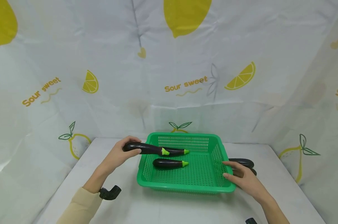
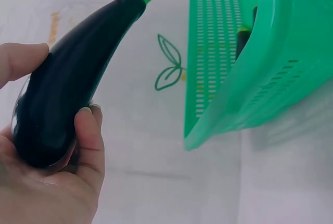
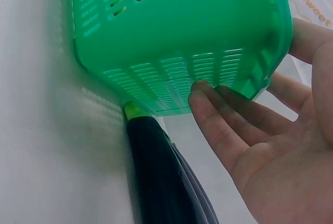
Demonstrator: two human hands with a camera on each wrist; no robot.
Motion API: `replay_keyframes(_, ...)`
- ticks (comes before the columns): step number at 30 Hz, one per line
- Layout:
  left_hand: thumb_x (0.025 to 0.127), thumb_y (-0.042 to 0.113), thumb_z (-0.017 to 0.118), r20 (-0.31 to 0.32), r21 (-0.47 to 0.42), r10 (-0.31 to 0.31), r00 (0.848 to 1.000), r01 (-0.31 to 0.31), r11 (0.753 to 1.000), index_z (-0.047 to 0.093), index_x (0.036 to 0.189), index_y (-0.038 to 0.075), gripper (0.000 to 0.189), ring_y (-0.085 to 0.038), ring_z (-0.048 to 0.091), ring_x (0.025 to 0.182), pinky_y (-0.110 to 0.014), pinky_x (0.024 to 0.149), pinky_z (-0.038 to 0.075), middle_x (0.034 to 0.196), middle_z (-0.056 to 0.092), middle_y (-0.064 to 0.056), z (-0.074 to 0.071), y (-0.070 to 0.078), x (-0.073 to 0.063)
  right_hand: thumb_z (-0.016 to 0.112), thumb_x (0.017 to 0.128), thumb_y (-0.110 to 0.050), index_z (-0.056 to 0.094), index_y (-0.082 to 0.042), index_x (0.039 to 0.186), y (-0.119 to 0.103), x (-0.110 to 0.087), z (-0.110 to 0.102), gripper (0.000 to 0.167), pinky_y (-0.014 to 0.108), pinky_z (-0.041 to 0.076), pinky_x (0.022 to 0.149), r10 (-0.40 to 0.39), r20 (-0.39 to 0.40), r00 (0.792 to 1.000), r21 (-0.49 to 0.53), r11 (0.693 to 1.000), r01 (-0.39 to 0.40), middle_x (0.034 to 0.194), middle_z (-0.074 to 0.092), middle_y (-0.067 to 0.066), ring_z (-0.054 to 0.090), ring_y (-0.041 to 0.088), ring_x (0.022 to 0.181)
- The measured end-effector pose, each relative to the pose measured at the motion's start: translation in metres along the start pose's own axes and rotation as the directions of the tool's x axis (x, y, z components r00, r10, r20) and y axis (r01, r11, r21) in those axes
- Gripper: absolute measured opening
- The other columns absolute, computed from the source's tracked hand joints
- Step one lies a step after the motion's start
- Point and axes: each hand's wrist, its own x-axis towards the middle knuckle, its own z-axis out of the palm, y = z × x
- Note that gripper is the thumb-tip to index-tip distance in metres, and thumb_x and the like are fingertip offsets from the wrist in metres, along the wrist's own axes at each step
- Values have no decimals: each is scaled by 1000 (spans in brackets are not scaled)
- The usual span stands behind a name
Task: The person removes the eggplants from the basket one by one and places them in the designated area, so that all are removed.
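Note:
My left hand [image 1: 119, 153] grips a dark purple eggplant [image 1: 143, 148] with a bright green stem end, held over the left rim of a green plastic basket [image 1: 185, 187]. In the left wrist view, thumb and fingers wrap the thick end of this eggplant [image 2: 67, 83], its stem pointing up and away. Inside the basket lie two more eggplants, one in front [image 1: 169, 163] and one behind, partly covered by the held one. My right hand [image 1: 247, 182] holds the basket's right rim; in the right wrist view its fingers [image 3: 218, 125] reach along the outer wall.
Two eggplants [image 1: 241, 162] lie on the white table [image 1: 124, 208] just right of the basket, partly hidden by my right hand. A white lemon-print sheet [image 1: 157, 77] hangs behind and at both sides. A black wrist device [image 1: 110, 193] sits on my left forearm.

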Motion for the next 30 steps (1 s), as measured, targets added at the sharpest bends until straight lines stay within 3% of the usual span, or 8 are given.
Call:
replay_keyframes(9, 97, 28, 71, -69, -11, -20, 997, 20, 1000, 60, 134, 14, 41, -27, 60, 109, -42, 95, 47, 127, 61, -11, -24, 0, -1, 68, 99, -35, 48, -10, 150, -1, 1, 1, 61, 47, 55, 92, 21, -2, 1000, -1, 1000, -21, 151, 44, 28, 51, 50, 131)
replay_keyframes(17, 100, 30, 67, -134, 12, -57, 989, 59, 998, 56, 139, 11, 45, -20, 60, 108, -34, 95, 46, 127, 61, -12, -45, -10, -2, 68, 99, -35, 48, -10, 150, -2, 2, 1, 60, 49, 53, 94, 15, -3, 1000, -6, 1000, -15, 152, 43, 28, 50, 51, 131)
replay_keyframes(24, 100, 30, 67, -194, -24, -86, 977, 83, 996, 51, 138, 8, 46, -20, 61, 104, -30, 92, 46, 121, 60, -12, -55, -21, -1, 69, 99, -34, 48, -10, 150, -1, 2, 0, 61, 39, 55, 89, 15, -8, 1000, -6, 1000, -15, 150, 44, 28, 52, 49, 130)
replay_keyframes(30, 101, 28, 66, -246, -37, -115, 962, 109, 993, 48, 137, 5, 46, -22, 61, 99, -28, 91, 46, 115, 59, -9, -60, -32, -3, 69, 98, -34, 48, -9, 150, -1, 2, 1, 62, 44, 55, 91, 24, -6, 1000, -1, 1000, -24, 150, 44, 29, 51, 50, 130)
